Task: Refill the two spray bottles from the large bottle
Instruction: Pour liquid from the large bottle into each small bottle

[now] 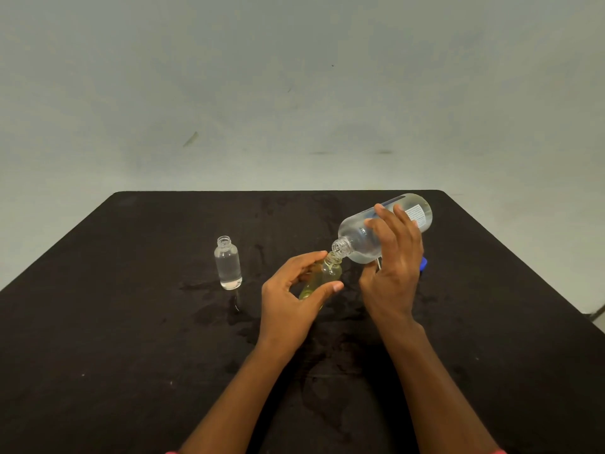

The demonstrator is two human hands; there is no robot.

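L hand (294, 290) curls round the tilted small spray bottle (322, 278), thumb + fingers on its body; light, prob. slick if wet. R hand (393, 267) wraps large bottle (370, 234) mid-body, mouth right at the small neck; heavier, so best gripped there. 2nd spray bottle (228, 263) stands uncapped, well left of both hands.

The right hand (391, 273) tips the large bottle (366, 237), its mouth at the yellowish spray bottle (322, 278) held by the left hand (291, 299); a clear spray bottle (228, 263) stands at nine o'clock on the bench (114, 322)
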